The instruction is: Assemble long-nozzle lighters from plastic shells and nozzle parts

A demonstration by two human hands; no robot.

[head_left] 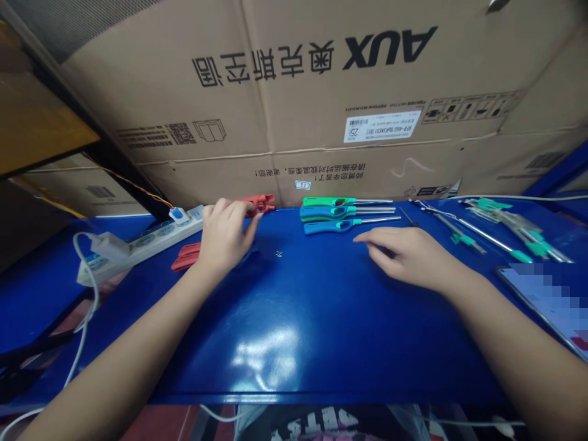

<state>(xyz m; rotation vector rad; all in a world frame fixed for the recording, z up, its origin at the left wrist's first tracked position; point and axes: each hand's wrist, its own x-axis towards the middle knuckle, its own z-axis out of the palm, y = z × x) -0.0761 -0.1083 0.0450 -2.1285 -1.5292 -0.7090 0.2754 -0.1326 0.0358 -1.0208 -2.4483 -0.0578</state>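
Observation:
My left hand (225, 236) is at the left of the blue table (294, 318), its fingers curled round a red plastic lighter shell (260, 203) that points right. More red shell pieces (186, 257) lie just left of that hand. My right hand (404, 254) rests flat on the table, fingers stretched out to the left; a thin dark tool (408, 217) lies at its far side. Between and behind the hands lie three long-nosed lighters (342, 213), one green and two blue, with metal tubes pointing right.
A large cardboard box (321, 98) stands along the back edge. A white power strip (138, 245) with plugs and cables lies at the left. Loose metal tubes with green parts (500, 229) are at the right, and a phone (546, 300) lies near the right edge.

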